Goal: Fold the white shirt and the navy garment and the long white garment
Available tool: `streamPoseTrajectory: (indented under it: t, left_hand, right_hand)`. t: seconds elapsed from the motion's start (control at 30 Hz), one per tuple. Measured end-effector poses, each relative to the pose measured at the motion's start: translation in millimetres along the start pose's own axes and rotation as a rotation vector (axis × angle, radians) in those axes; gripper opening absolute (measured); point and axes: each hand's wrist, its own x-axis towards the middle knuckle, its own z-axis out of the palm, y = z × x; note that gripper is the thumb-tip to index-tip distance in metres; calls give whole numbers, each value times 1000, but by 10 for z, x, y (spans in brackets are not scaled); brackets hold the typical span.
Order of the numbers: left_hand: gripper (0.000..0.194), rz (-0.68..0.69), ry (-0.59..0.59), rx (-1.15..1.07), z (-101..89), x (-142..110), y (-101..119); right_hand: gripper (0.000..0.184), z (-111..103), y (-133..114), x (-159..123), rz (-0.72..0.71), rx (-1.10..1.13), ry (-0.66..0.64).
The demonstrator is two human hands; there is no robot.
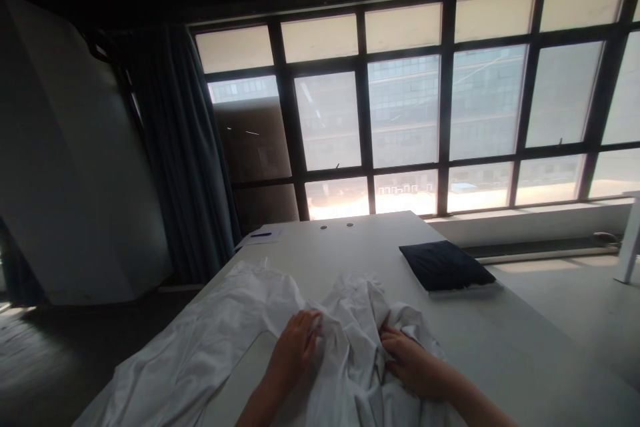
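A crumpled white garment [345, 360] lies on the white table [345, 250] right in front of me; its exact kind I cannot make out. One long part of it stretches to the left and hangs toward the near left edge. My left hand [297, 347] is closed on a fold near the middle, fingers curled round the cloth. On the other side, my right hand [407, 357] grips bunched fabric, its fingertips partly hidden in the folds.
A dark folded cloth item [447, 265] lies at the table's right side. Toward the far left corner are paper sheets [273, 238] with a blue pen [261, 235] on top. Beyond stand large windows [403, 110] and a dark blue curtain [177, 153].
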Motion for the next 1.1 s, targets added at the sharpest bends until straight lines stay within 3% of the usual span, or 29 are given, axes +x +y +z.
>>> streamPoseTrajectory:
  t: [0.1,0.17,0.4,0.53,0.63,0.73,0.83,0.9,0.97,1.03,1.1]
  left_hand:
    - [58,-142,-95,118,136,-22,-440]
    - [64,-204,-165,150,203,-69,-592]
    - [87,-285,-300,291,112,-118,-590]
    - [86,-356,-219,495,36,-151,-656]
    - [62,-426,-101,650,-33,-202,-754]
    - [37,-481,75,797,-70,-217,-785]
    - [44,-302,139,743,8,-175,-660]
    - [57,-76,19,576,130,-141,-504]
    - [69,63,-119,419,267,-118,-335]
    - [64,67,-187,359,363,-101,-206]
    - [37,10,-195,384,365,-72,-157]
  right_hand:
    - [22,35,102,27,30,-13,61]
    - [21,30,178,35,68,-22,119]
    - [25,-298,496,66,184,-37,342]
    - [33,-588,676,27,217,-78,472]
    - [31,-728,794,-57,293,-192,447]
    - [26,-731,833,-117,399,-354,442]
    - [42,-598,671,-87,403,-464,465]
    - [46,-454,437,-35,324,-447,426]
    - [47,-284,160,2,233,-370,324]
    - [59,-111,-84,5,176,-311,180]
    - [84,39,-238,-20,172,-283,31]
